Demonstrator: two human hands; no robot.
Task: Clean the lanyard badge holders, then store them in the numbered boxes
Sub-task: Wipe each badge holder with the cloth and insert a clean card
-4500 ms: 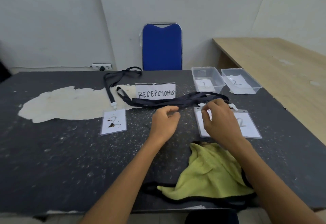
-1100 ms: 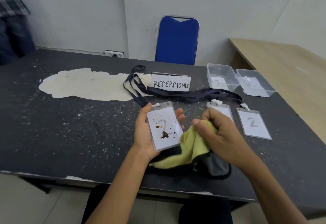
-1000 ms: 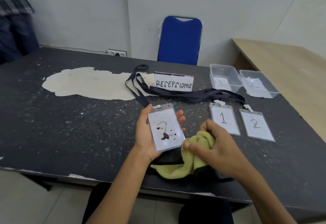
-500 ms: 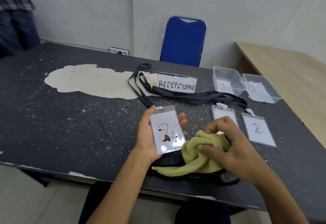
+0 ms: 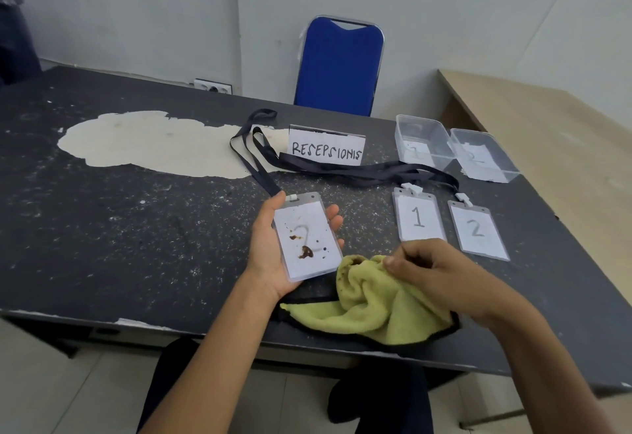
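My left hand (image 5: 265, 256) holds a stained badge holder (image 5: 307, 237) marked 2, with brown spots on its face, above the table's near part. Its dark lanyard (image 5: 260, 163) trails back across the table. Just right of it, my right hand (image 5: 434, 271) pinches a bunched yellow cloth (image 5: 372, 300) that lies on the table. Two clean badge holders lie flat further right, one marked 1 (image 5: 418, 218) and one marked 2 (image 5: 477, 230). Two clear boxes stand at the back right, box 1 (image 5: 422, 141) and box 2 (image 5: 482, 155).
A folded paper sign reading RESEPSIONIS (image 5: 326, 146) stands mid-table. A pale worn patch (image 5: 150, 141) covers the black table's left part. A blue chair (image 5: 342, 66) stands behind the table. A wooden table (image 5: 547, 146) adjoins on the right. A person's clothing (image 5: 10, 23) shows at far left.
Since 4.5 s ago my left hand has picked up the stained badge holder and my right hand has taken the cloth. In the last second my right hand regripped the cloth beside the holder.
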